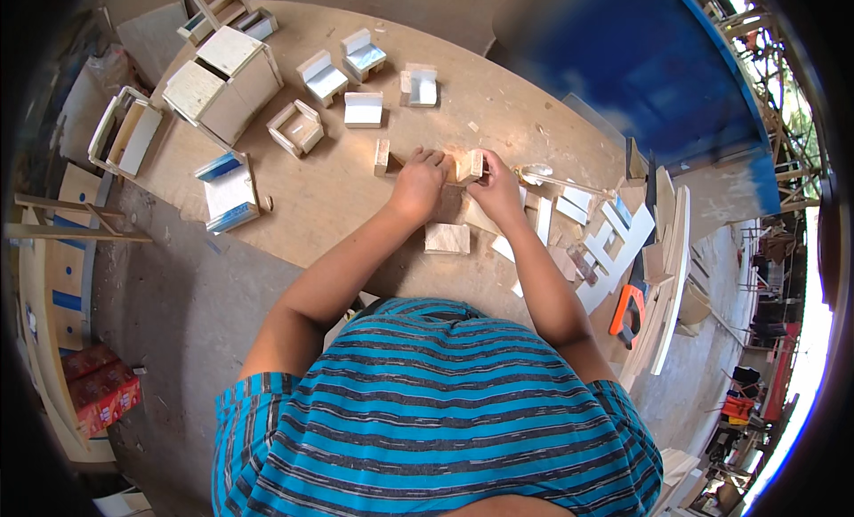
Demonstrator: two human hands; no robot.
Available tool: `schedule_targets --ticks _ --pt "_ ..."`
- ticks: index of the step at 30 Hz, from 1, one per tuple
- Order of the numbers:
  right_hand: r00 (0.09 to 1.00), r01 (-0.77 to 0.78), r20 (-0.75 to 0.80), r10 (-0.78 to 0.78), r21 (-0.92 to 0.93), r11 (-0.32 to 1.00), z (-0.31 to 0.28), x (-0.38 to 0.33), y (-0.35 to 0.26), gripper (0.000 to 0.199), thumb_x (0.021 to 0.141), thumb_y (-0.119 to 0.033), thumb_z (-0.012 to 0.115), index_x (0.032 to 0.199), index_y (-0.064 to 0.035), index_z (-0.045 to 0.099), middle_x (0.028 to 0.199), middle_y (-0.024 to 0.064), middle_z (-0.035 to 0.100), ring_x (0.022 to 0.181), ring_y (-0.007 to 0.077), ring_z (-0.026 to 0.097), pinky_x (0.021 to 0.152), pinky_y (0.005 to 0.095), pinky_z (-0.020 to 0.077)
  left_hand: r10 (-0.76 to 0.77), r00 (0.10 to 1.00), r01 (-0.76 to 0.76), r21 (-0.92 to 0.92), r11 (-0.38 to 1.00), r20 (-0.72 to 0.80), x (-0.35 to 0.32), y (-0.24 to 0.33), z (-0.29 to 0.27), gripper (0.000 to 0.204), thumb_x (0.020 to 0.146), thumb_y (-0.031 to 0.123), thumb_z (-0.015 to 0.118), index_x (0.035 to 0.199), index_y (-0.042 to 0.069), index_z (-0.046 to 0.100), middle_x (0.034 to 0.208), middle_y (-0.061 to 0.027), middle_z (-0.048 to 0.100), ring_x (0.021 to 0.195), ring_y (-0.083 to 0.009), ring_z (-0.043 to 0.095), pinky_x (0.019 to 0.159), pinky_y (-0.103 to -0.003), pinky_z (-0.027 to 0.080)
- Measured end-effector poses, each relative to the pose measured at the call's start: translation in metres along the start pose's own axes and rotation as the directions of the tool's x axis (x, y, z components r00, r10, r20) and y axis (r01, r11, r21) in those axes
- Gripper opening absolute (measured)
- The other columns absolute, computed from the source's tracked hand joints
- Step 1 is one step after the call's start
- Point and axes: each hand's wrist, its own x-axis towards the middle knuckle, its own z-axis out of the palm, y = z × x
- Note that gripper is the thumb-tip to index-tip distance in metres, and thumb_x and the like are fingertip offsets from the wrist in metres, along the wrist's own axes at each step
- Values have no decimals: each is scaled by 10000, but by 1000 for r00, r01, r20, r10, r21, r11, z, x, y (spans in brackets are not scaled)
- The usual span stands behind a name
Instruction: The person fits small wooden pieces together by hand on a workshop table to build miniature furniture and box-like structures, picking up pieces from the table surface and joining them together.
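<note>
My right hand (495,189) grips a small pale wooden piece (475,167), its thumb and fingers round the right end. Just left of it, my left hand (418,188) lies knuckles up with fingers bent together over the tabletop; whatever is under them is hidden. A small upright wooden block (382,157) stands just beyond the left hand's outer side. Nearer my body lies a rectangular wooden block (447,239). A brush-like tool with a thin handle (569,184) rests to the right of my right hand.
Miniature wooden chairs (363,110) and a small armchair frame (295,128) stand beyond my hands. A toy cabinet (222,85) and toy bed (229,191) are further left. White and bare wood strips (614,241) clutter the right, beside an orange-handled saw (629,314).
</note>
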Motion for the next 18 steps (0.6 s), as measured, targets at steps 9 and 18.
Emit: schedule_targets --ticks 9,18 --pt "977 164 -33 -210 -514 842 -6 -21 -65 717 698 -51 665 1363 -161 419 1411 198 395 1277 348 428 1023 392 389 -46 997 37 -127 991 -68 -6 -1 1 694 717 23 659 1357 4 389 1194 -184 582 1197 -356 488 1069 -448 348" --pt "918 357 165 -360 -738 573 -28 -24 -80 644 710 -112 694 1319 -131 487 1462 187 309 1336 388 314 1056 476 349 22 996 -45 -291 956 -82 -57 32 -75 384 672 10 679 1052 23 628 939 -132 646 928 -312 619 820 -398 499"
